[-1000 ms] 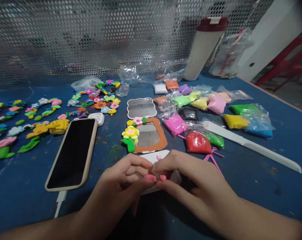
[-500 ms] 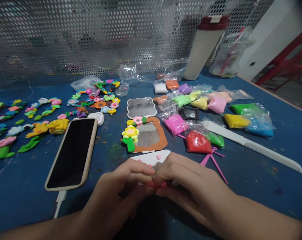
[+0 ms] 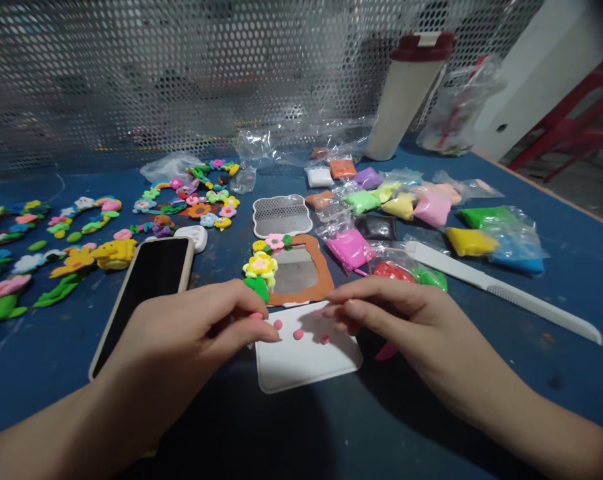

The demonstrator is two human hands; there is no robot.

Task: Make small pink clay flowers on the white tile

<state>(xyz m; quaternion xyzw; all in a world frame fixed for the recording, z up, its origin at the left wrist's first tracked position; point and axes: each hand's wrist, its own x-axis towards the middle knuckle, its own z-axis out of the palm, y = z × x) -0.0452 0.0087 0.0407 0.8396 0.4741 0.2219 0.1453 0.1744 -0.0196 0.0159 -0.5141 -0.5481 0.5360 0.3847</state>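
A white board [image 3: 308, 370] lies in front of me with several small pink clay bits on it, among them a round pink ball [image 3: 298, 334]. Over the board's left edge, my left hand [image 3: 196, 340] is closed, a lump of pink clay [image 3: 256, 315] showing between thumb and forefinger. My right hand [image 3: 406, 320] hovers at the right edge with thumb and fingers pinched together; whatever they hold is hidden. Just beyond the board is a mirror [image 3: 297, 268] with a brown clay frame, its left side covered by yellow and pink clay flowers and green leaves.
A phone [image 3: 151, 287] lies partly beneath my left forearm. Finished clay flowers [image 3: 76, 260] cover the left side. Bagged clay [image 3: 351, 248], a white knife-like comb [image 3: 506, 290] and a tumbler [image 3: 406, 100] are to the right. A perforated metal panel [image 3: 181, 80] stands behind.
My hands, which were together over the board working pink-red clay, have moved apart to its left and right sides. The board and its pink bits are now uncovered.
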